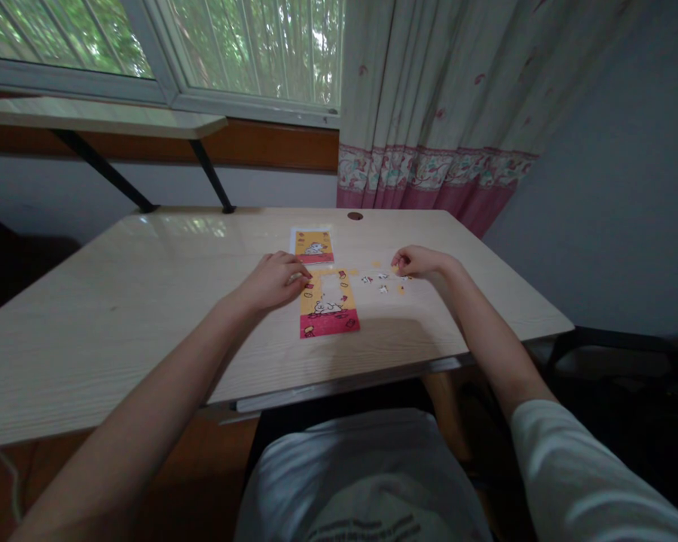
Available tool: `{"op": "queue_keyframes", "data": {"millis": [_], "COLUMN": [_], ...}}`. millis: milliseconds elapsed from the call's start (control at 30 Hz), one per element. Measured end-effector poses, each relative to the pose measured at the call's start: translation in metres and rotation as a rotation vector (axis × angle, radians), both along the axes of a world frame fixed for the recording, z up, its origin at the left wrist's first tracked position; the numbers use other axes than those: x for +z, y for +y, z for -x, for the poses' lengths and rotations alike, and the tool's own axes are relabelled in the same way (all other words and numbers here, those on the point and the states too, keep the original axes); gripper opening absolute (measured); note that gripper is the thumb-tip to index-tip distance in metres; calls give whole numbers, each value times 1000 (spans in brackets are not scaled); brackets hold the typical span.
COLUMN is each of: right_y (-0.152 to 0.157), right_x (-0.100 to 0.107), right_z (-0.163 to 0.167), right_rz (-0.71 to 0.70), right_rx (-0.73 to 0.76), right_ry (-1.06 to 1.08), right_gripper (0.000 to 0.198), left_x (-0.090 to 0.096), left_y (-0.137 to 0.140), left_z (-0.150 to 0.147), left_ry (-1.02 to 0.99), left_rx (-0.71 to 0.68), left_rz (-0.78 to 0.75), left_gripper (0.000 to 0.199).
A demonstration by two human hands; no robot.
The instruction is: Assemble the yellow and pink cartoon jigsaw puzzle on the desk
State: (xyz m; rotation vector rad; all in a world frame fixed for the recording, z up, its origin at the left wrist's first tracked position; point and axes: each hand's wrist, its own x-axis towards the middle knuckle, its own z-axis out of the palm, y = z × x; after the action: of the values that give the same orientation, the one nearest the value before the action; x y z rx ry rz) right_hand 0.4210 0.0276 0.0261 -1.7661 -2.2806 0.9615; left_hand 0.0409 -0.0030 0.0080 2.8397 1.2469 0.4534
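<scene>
A partly assembled jigsaw puzzle (pixel 328 321), yellow above and pink below with a white animal drawn on it, lies flat on the desk. A gap showing a pale surface interrupts its upper middle. My left hand (pixel 279 280) rests at the puzzle's upper left edge, fingers loosely stretched and lying on it. To the right, my right hand (pixel 418 260) pinches a small yellow puzzle piece (pixel 395 268) between thumb and fingers. Several loose puzzle pieces (pixel 383 288) lie scattered between the puzzle and this hand. Just beyond the puzzle is a reference picture card (pixel 315 247) with a similar drawing.
The pale wooden desk (pixel 163 301) reaches to the wall, with a round cable hole (pixel 355 216) near its back edge. A raised shelf (pixel 102 117) on dark supports stands at the back left. Behind are a window and a curtain (pixel 429 135); a dark chair (pixel 615 346) is at the right.
</scene>
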Motion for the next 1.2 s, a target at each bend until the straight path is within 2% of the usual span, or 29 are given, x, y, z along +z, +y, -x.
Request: {"op": "queue_keyframes", "data": {"millis": [167, 267, 367, 533, 767, 900, 1200], "right_y": [0, -2, -4, -13, -37, -43, -45], "right_x": [-3, -5, -4, 0, -11, -16, -16], "right_z": [-1, -3, 1, 40, 109, 122, 126], "right_rz": [-94, -93, -63, -114, -6, 16, 67], "right_rx": [28, 43, 91, 203, 299, 309, 243], "right_ry": [11, 42, 169, 435, 567, 554, 555], "right_gripper": [22, 20, 14, 19, 28, 26, 33], "left_x": [-1, -3, -5, -4, -3, -2, -3], "left_y": [1, 3, 5, 4, 3, 2, 2], "left_z": [0, 2, 3, 3, 1, 1, 1], "left_ry": [13, 23, 16, 10, 8, 15, 23], "left_rx": [1, -6, -10, -12, 3, 5, 18], "left_rz": [-8, -8, -18, -14, -20, -34, -41], "left_gripper": [29, 30, 29, 29, 28, 28, 28]}}
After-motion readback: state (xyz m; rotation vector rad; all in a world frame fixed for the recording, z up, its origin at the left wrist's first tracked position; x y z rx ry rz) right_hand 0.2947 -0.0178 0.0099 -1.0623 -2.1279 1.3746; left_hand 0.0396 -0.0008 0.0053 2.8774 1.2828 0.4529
